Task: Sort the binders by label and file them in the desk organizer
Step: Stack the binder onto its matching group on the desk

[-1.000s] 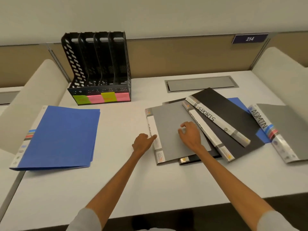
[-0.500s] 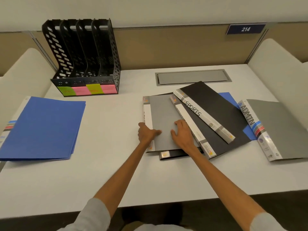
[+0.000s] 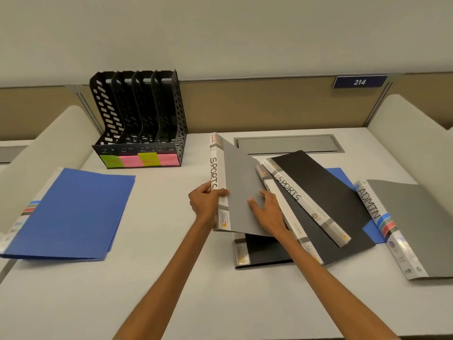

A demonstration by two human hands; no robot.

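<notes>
A grey binder (image 3: pixel 241 182) is tilted up on its right edge, its white spine reading SPORTS facing me. My left hand (image 3: pixel 206 202) grips that spine near its lower half. My right hand (image 3: pixel 266 209) lies flat, fingers spread, on the grey cover. Under and beside it lie a black binder marked SPORTS (image 3: pixel 318 187), another black binder (image 3: pixel 264 251) and a blue one (image 3: pixel 339 175). A grey binder marked ADMIN (image 3: pixel 411 217) lies at the right. The black desk organizer (image 3: pixel 139 119) with several slots stands at the back left, green and pink notes on its front.
A blue binder (image 3: pixel 71 214) lies flat at the left, partly over the desk edge. A grey cable hatch (image 3: pixel 289 143) is set into the desk behind the pile. Padded white dividers rise at both sides. A sign reads 214 on the back panel.
The grey binder lay flat on the pile; my left hand has taken its spine and lifted that side, showing the SPORTS label. My right hand stays on the cover.
</notes>
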